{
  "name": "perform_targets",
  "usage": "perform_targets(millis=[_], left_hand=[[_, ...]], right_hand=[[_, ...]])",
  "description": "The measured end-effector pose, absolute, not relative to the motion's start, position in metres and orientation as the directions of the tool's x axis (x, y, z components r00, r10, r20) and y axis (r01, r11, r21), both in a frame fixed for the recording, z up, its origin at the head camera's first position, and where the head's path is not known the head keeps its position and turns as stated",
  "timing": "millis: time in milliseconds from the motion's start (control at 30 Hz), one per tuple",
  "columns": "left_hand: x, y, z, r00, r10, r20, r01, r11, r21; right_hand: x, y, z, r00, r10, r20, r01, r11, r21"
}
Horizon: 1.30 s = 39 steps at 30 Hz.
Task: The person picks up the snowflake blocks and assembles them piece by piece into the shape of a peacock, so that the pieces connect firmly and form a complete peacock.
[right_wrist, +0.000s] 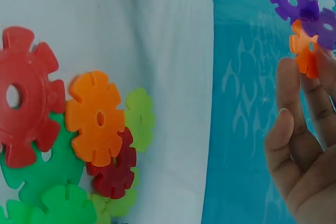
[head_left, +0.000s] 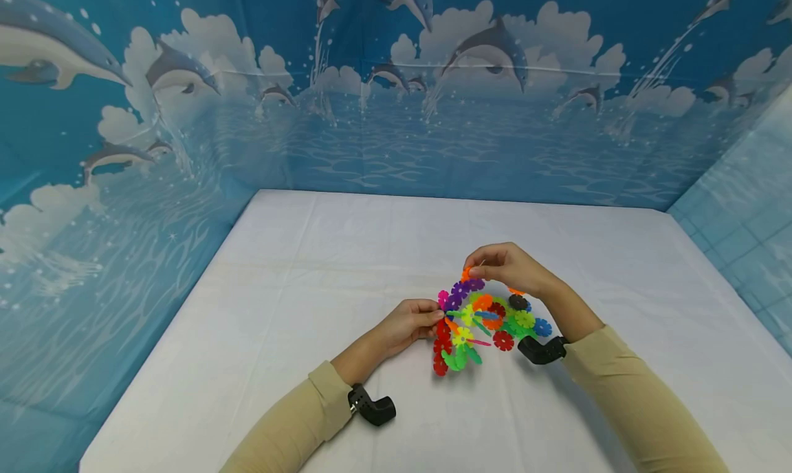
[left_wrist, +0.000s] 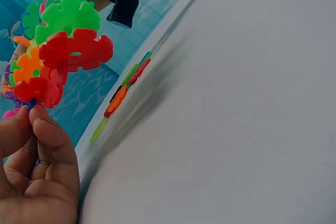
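Pinched together at thumb and forefinger, my left hand (head_left: pixel 405 325) has hold of a small blue piece (left_wrist: pixel 32 103) in a linked model of plastic snowflake discs, its other fingers curled in toward the palm. My right hand (head_left: pixel 516 268) pinches an orange disc (right_wrist: pixel 297 43) at the far end of the same model, next to its run of purple discs (head_left: pixel 459 291). Between my two hands the model is held up off the white-covered table (head_left: pixel 309 267). Red discs (head_left: pixel 441 349) hang down below my left hand, with bright green discs (head_left: pixel 459 358) beside them.

Loose discs lie on the table just to the right, under my right forearm: among them a blue disc (head_left: pixel 542 327), a dark red disc (head_left: pixel 503 341) and a black disc (head_left: pixel 518 302), partly overlapping others. Each wrist wears a black camera (head_left: pixel 376 410) by my tan sleeve (head_left: pixel 297 418). Behind the table stands a dolphin-print backdrop (head_left: pixel 396 143).
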<state>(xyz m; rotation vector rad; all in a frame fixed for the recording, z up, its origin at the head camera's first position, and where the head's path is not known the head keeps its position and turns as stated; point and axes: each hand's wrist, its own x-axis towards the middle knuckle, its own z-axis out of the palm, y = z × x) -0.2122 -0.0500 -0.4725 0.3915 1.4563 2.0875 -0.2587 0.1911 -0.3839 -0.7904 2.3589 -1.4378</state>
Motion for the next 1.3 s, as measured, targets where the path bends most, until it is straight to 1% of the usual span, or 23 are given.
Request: perform_targets(millis=[100,233,333,633,733,800,867,967,1067,1167,1300], left_hand=[[-0.212,-0.05,-0.472,-0.813,0.574,-0.094,-0.279,-0.244,0.929],[-0.211,-0.05,-0.47,-0.842,0.525,-0.124,-0.285,-0.238,0.929],[-0.21,-0.051,-0.469,-0.855,0.504,-0.123,-0.276,-0.24,0.931],[-0.212,-0.05,-0.473,-0.835,0.542,-0.098,-0.266,-0.241,0.934],[-0.212,-0.049,-0.473,-0.827,0.554,-0.09,-0.264,-0.242,0.934],[-0.211,-0.049,-0.472,-0.824,0.561,-0.084,-0.26,-0.243,0.934],[-0.21,-0.05,-0.472,-0.819,0.568,-0.081,-0.258,-0.237,0.937],[-0.21,-0.05,-0.471,-0.816,0.573,-0.079,-0.253,-0.23,0.94],[-0.21,-0.05,-0.471,-0.814,0.576,-0.077,-0.251,-0.229,0.941],[-0.211,-0.049,-0.472,-0.811,0.581,-0.073,-0.25,-0.23,0.941],[-0.211,-0.049,-0.472,-0.808,0.585,-0.068,-0.246,-0.231,0.941]], right_hand=[[-0.259,0.19,-0.384,-0.812,-0.581,0.051,-0.312,0.36,-0.879],[-0.257,0.187,-0.385,-0.83,-0.557,0.035,-0.304,0.398,-0.865],[-0.256,0.183,-0.386,-0.842,-0.539,0.035,-0.309,0.428,-0.85],[-0.256,0.187,-0.385,-0.841,-0.539,0.051,-0.326,0.43,-0.842],[-0.259,0.195,-0.388,-0.856,-0.515,0.043,-0.298,0.424,-0.855],[-0.263,0.204,-0.392,-0.882,-0.471,0.019,-0.257,0.447,-0.857],[-0.266,0.216,-0.397,-0.912,-0.41,-0.03,-0.2,0.506,-0.839],[-0.271,0.232,-0.407,-0.94,-0.322,-0.11,-0.128,0.635,-0.761],[-0.274,0.244,-0.416,-0.945,-0.269,-0.188,-0.076,0.737,-0.672],[-0.275,0.25,-0.422,-0.94,-0.237,-0.244,-0.032,0.775,-0.631],[-0.275,0.252,-0.424,-0.937,-0.238,-0.257,-0.025,0.777,-0.629]])
